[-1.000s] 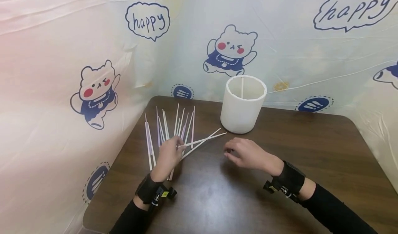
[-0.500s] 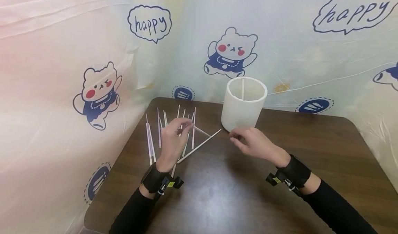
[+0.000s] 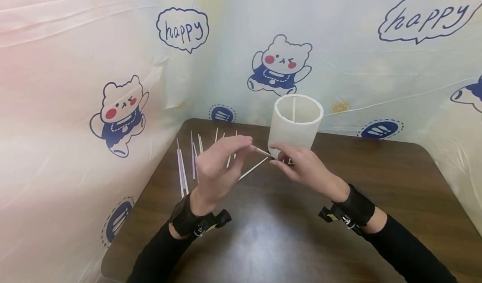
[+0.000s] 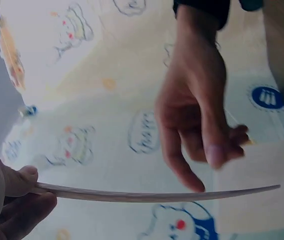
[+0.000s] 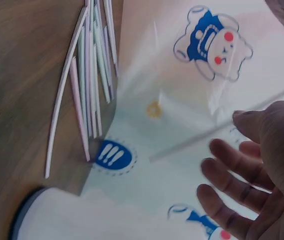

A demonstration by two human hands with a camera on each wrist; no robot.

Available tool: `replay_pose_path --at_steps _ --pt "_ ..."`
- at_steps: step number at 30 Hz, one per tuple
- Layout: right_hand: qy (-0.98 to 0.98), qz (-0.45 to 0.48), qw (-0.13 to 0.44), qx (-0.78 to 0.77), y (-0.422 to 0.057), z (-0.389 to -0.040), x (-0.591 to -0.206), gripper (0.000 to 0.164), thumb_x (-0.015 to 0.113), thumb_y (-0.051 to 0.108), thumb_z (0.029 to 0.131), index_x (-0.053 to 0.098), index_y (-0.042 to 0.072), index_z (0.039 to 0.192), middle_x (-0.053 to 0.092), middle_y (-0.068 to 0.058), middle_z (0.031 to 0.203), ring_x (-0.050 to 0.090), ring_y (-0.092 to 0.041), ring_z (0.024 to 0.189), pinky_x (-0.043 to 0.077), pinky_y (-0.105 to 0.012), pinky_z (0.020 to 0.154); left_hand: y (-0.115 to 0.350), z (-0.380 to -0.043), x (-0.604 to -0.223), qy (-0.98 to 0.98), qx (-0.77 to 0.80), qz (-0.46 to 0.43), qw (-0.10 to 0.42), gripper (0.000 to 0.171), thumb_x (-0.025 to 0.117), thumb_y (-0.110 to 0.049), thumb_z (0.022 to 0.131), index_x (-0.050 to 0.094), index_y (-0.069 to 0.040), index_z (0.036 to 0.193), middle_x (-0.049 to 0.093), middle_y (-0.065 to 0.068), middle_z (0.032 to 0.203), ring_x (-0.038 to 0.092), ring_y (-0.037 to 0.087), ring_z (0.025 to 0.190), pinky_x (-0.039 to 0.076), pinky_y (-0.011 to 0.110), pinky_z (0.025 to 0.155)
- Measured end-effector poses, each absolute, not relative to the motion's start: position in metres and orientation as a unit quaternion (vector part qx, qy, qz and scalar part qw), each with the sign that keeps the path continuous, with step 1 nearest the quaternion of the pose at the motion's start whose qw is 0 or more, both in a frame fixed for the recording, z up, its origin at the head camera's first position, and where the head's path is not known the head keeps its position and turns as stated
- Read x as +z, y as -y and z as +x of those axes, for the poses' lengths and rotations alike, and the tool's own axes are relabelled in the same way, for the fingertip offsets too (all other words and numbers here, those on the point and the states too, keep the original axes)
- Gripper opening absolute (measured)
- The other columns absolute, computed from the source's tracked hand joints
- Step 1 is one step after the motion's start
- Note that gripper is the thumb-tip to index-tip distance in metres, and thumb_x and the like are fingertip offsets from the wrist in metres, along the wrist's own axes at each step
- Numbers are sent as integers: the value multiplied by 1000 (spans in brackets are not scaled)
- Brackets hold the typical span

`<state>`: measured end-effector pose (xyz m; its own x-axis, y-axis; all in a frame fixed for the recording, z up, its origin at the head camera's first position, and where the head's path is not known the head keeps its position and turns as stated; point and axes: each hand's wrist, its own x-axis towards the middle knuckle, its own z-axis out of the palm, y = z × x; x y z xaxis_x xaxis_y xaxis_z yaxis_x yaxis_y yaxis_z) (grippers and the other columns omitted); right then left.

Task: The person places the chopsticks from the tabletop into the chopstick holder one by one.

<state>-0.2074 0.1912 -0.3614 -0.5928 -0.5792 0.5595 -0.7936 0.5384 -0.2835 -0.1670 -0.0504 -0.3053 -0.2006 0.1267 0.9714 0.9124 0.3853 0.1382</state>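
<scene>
My left hand [image 3: 218, 170] pinches one end of a pale chopstick [image 3: 262, 151] and holds it above the table. In the left wrist view the chopstick [image 4: 131, 196] runs nearly level out of thumb and finger. My right hand [image 3: 308, 166] is at the chopstick's far end, in front of the white container. Seen from the right wrist, its fingers [image 5: 234, 160] are spread and loosely bent, and the chopstick [image 5: 197, 141] passes by the thumb. The left wrist view has one right fingertip close to the chopstick; whether they touch I cannot tell.
A white open-topped round container [image 3: 295, 128] stands at the table's back. Several white and lilac chopsticks [image 3: 182, 170] lie fanned out on the left, partly behind my left hand. One chopstick [image 3: 253, 169] lies aslant near the container. A printed curtain [image 3: 339, 57] surrounds the brown table [image 3: 263, 241].
My left hand has lifted a chopstick from the group and carried it up and to the right. My right hand shifted slightly toward the container, and its fingers have spread around the chopstick's end.
</scene>
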Motion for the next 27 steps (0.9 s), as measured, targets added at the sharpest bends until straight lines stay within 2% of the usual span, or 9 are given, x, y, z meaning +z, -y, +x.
replay_pose_path --at_steps 4,7,15,17,22,27 --pt "815 450 255 262 -182 -197 -359 30 58 33 102 69 7 110 71 0 87 63 -10 76 57 -27 69 45 -151 -291 634 -388 -440 503 9 72 -4 92 70 3 97 76 18 92 75 25 83 62 28 79" --pt "794 474 281 256 -177 -186 -362 28 54 30 104 70 7 103 70 0 86 63 -11 77 57 -28 71 43 -142 -284 617 -388 -467 501 7 71 -3 93 70 4 96 76 18 91 75 24 82 62 26 78" --pt "797 497 231 254 -167 -160 -366 8 67 18 99 64 11 101 62 5 86 57 -5 77 51 -19 68 41 -132 -273 600 -402 -499 479 9 74 -1 90 70 3 97 76 17 91 76 22 82 62 27 80" --pt "803 491 224 251 -167 -158 -365 8 67 19 98 63 12 99 60 6 84 55 -4 76 49 -19 66 40 -134 -273 601 -404 -499 476 9 74 -2 90 70 3 97 76 17 91 75 21 82 62 26 80" --pt "814 479 223 243 -168 -159 -364 16 58 27 104 63 13 97 59 7 84 53 -4 75 48 -19 66 37 -137 -273 603 -409 -496 472 11 76 -1 88 70 3 97 76 16 90 76 21 82 62 26 82" --pt "808 479 242 244 -173 -166 -361 26 51 31 106 65 10 100 66 3 87 58 -7 77 53 -23 67 34 -140 -271 605 -409 -494 472 12 77 -1 87 70 2 98 76 16 91 75 21 83 62 27 82"
